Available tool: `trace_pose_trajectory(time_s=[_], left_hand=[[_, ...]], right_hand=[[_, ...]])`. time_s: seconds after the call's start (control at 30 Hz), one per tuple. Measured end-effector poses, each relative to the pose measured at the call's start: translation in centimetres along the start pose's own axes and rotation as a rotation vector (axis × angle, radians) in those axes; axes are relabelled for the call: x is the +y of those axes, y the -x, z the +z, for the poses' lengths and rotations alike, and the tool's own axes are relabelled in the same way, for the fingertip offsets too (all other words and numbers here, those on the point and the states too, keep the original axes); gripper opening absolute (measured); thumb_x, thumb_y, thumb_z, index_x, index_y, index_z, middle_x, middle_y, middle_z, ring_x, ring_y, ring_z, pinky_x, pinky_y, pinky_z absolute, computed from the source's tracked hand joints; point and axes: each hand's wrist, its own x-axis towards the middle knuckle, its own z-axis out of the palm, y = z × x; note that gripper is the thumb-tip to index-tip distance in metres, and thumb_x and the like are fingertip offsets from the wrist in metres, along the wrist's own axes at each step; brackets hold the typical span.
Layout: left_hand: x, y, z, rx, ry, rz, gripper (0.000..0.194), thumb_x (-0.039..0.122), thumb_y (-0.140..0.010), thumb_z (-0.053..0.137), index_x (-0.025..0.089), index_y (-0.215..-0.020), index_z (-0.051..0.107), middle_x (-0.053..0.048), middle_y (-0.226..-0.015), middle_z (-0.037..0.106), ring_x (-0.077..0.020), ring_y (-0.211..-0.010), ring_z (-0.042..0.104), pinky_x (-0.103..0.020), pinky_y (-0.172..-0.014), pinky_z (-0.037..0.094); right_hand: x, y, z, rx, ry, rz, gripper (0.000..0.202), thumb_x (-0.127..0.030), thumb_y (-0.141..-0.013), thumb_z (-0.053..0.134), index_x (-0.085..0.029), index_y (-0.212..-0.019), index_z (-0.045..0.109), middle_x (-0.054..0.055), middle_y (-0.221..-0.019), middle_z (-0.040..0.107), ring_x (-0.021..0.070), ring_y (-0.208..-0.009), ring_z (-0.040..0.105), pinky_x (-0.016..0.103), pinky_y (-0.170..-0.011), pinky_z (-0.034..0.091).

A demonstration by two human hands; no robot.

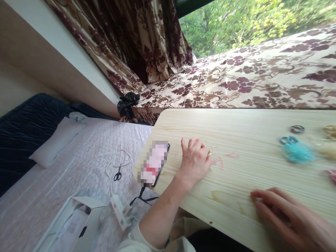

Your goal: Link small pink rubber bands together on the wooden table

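Observation:
My left hand (194, 159) rests palm down on the pale wooden table, its fingers bent and drawn together. A tiny pale bit shows at its fingertips; what they grip is hidden. Beside it lie thin pink strips (217, 161), with another pink strip (233, 155) a little to the right. My right hand (294, 218) lies near the table's front edge, fingers curled and the thumb tip close against the index finger. Whether something small sits in that pinch cannot be seen. To the left of my left hand is a phone (154, 162) with a blurred screen.
Toward the right of the table (223, 126) are a turquoise bundle (299, 151), blue rings (288, 140), a multicoloured ring (297, 129) and a pink item (332, 175). On the bed at left are scissors (118, 175), a power strip (119, 211) and an open white box (90, 213).

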Motion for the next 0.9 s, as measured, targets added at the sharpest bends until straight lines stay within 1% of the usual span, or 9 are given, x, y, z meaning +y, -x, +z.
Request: trace_pose_trajectory(time_s=[0.1, 0.2, 0.27, 0.4, 0.5, 0.6, 0.77, 0.83, 0.9], left_hand=[[0.1, -0.4, 0.2, -0.009, -0.031, 0.008, 0.008, 0.018, -0.088, 0.061, 0.020, -0.084, 0.068, -0.005, -0.102, 0.068, -0.0252, -0.125, 0.048, -0.066, -0.118, 0.016], [0.2, -0.8, 0.4, -0.008, -0.080, 0.005, 0.011, 0.017, -0.087, 0.060, 0.020, -0.081, 0.068, -0.006, -0.101, 0.068, -0.0246, -0.121, 0.051, -0.065, -0.119, 0.015], [0.2, -1.0, 0.5, -0.001, -0.100, 0.004, 0.013, 0.015, -0.087, 0.059, 0.020, -0.080, 0.068, -0.006, -0.101, 0.068, -0.0244, -0.117, 0.052, -0.065, -0.119, 0.016], [0.1, -1.1, 0.7, 0.016, -0.109, 0.015, 0.014, 0.014, -0.086, 0.058, 0.019, -0.078, 0.068, -0.006, -0.096, 0.069, -0.0247, -0.116, 0.054, -0.065, -0.118, 0.017], [0.0, -1.1, 0.7, 0.031, -0.101, 0.031, 0.015, 0.013, -0.087, 0.057, 0.020, -0.078, 0.067, -0.006, -0.096, 0.070, -0.0247, -0.116, 0.055, -0.064, -0.119, 0.018], [0.2, -0.7, 0.5, 0.062, -0.037, 0.044, 0.014, 0.013, -0.087, 0.058, 0.020, -0.078, 0.065, -0.004, -0.092, 0.072, -0.0242, -0.117, 0.055, -0.063, -0.119, 0.016], [1.4, 0.6, -0.1, 0.101, 0.141, 0.033, 0.016, 0.010, -0.084, 0.061, 0.020, -0.071, 0.061, 0.000, -0.077, 0.071, -0.0219, -0.112, 0.060, -0.060, -0.120, 0.017], [1.9, 1.1, -0.2, 0.103, 0.200, 0.036, 0.016, 0.009, -0.083, 0.062, 0.020, -0.071, 0.061, 0.000, -0.075, 0.071, -0.0215, -0.110, 0.061, -0.060, -0.119, 0.019], [2.3, 1.6, -0.2, 0.096, 0.249, 0.044, 0.017, 0.006, -0.082, 0.061, 0.020, -0.072, 0.061, 0.000, -0.077, 0.071, -0.0212, -0.110, 0.062, -0.060, -0.119, 0.019]], right_hand=[[0.8, 0.1, 0.2, -0.021, 0.048, -0.068, 0.028, -0.053, -0.088, 0.049, -0.032, -0.083, 0.067, 0.001, -0.082, 0.070, 0.0173, -0.063, 0.069, 0.025, -0.054, 0.054], [1.0, 0.2, 0.2, -0.008, 0.078, -0.041, 0.032, -0.053, -0.091, 0.046, -0.029, -0.087, 0.067, 0.001, -0.086, 0.071, 0.0149, -0.065, 0.069, 0.023, -0.060, 0.055], [0.7, 0.1, 0.1, -0.023, 0.073, -0.054, 0.035, -0.052, -0.092, 0.044, -0.027, -0.086, 0.068, 0.003, -0.085, 0.071, 0.0148, -0.064, 0.069, 0.023, -0.061, 0.055], [0.1, -0.3, -0.4, -0.091, 0.080, -0.080, 0.033, -0.048, -0.092, 0.046, -0.025, -0.084, 0.068, 0.006, -0.085, 0.071, 0.0165, -0.064, 0.069, 0.024, -0.056, 0.054], [-0.1, -0.4, -0.5, -0.085, 0.087, -0.083, 0.032, -0.046, -0.092, 0.046, -0.024, -0.085, 0.068, 0.007, -0.086, 0.072, 0.0179, -0.064, 0.069, 0.026, -0.055, 0.054], [-0.1, -0.4, -0.5, -0.048, 0.091, -0.100, 0.031, -0.043, -0.091, 0.045, -0.025, -0.083, 0.068, 0.007, -0.083, 0.071, 0.0161, -0.060, 0.068, 0.025, -0.054, 0.054], [-0.6, -0.5, -0.7, -0.024, 0.118, -0.147, 0.030, -0.039, -0.092, 0.044, -0.025, -0.086, 0.070, 0.004, -0.078, 0.070, 0.0126, -0.054, 0.066, 0.021, -0.047, 0.051], [-0.7, -0.6, -0.7, -0.025, 0.123, -0.161, 0.030, -0.038, -0.092, 0.043, -0.025, -0.086, 0.070, 0.004, -0.076, 0.069, 0.0120, -0.052, 0.065, 0.021, -0.046, 0.050], [-0.8, -0.6, -0.8, -0.023, 0.127, -0.169, 0.031, -0.036, -0.093, 0.042, -0.024, -0.084, 0.070, 0.003, -0.074, 0.068, 0.0119, -0.052, 0.065, 0.022, -0.046, 0.050]])
